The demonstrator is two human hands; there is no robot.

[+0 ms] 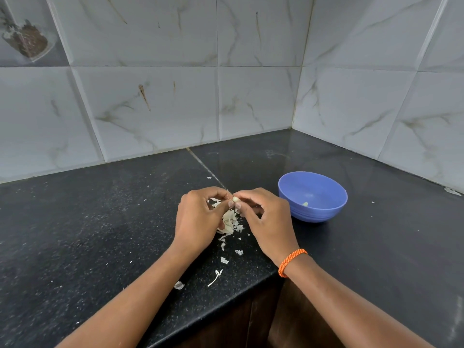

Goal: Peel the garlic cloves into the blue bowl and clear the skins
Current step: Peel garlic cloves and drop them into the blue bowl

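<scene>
- Both hands met over the black counter (100,222), a little above a pile of skins (229,223)
- The left hand (198,217) had its fingers curled, and its thumb and first finger pinched one side of a small clove (235,199)
- The right hand (266,217) was curled too, and its fingertips pinched the other side of the same clove
- More garlic sat low in the left hand, partly hidden by the fingers
- Little bits of skin lay on the counter near the hands and toward the front edge, with one thin curly stem (215,277) among them
- The blue bowl (312,197) stood on the counter just to the right of the right hand, not touching it
- One pale peeled clove (305,203) lay in the bottom of the bowl
- An orange band (291,262) went round the right wrist
- Grey tiles (150,96) covered the walls behind the counter
</scene>
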